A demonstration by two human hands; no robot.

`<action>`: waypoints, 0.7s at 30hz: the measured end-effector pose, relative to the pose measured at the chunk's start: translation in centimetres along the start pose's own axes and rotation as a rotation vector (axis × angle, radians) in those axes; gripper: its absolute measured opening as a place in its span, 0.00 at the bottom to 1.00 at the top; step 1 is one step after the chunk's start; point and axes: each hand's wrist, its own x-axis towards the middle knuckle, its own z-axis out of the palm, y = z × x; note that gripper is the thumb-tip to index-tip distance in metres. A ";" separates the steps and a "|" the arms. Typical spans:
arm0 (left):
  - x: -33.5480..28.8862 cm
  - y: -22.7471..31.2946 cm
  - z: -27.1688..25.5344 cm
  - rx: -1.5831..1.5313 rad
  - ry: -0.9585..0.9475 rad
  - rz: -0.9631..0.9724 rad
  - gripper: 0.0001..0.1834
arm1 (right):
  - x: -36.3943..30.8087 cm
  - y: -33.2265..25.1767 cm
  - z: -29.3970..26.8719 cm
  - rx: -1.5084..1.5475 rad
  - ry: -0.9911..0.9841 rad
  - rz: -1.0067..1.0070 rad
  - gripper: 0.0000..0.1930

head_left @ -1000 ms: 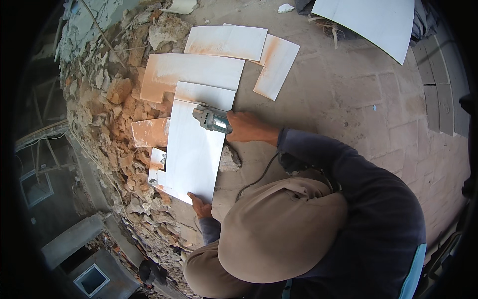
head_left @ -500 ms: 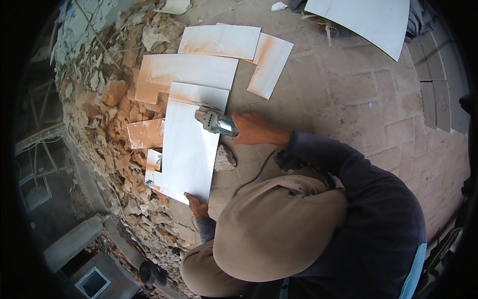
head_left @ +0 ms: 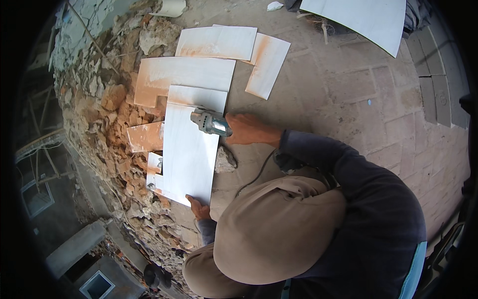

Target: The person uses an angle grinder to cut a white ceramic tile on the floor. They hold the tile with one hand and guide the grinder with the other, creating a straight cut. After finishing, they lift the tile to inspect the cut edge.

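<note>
My right hand is wrapped around a grey-green angle grinder, its fingers closed on the body. The grinder's head is over a long white tile, beside a dark line that runs across the tile's far part. The disc itself is mostly hidden. My left hand grips the near edge of the same tile, one finger on its top face and the others partly out of sight. Past the line, the tile's far strip overlaps another white tile with an L-shaped outline, stained orange.
Broken rubble is heaped along the left. More cut tile pieces lie farther off, and an orange-backed piece sits at the left. A stone is right of the tile. A large white sheet stands far right on brick paving.
My right hand and the grinder have shifted slightly left along the line across the tile. My left hand keeps its hold on the near edge.
</note>
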 end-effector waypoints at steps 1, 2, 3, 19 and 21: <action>-0.1 0.1 0.1 -0.039 -0.005 -0.001 0.43 | -0.2 0.0 0.1 0.012 0.004 -0.008 0.30; -0.3 0.1 0.4 -0.049 -0.005 0.001 0.43 | -0.4 0.1 0.0 0.013 0.001 -0.003 0.30; -0.4 0.1 0.5 -0.049 -0.005 0.003 0.43 | -0.6 0.3 -0.1 0.013 0.001 0.002 0.30; -1.5 0.5 0.6 0.113 0.037 0.044 0.44 | -2.4 1.5 -0.3 0.001 0.048 -0.050 0.28; -1.1 0.5 0.3 0.188 0.048 0.052 0.44 | -3.1 1.8 -0.6 -0.001 0.050 -0.049 0.27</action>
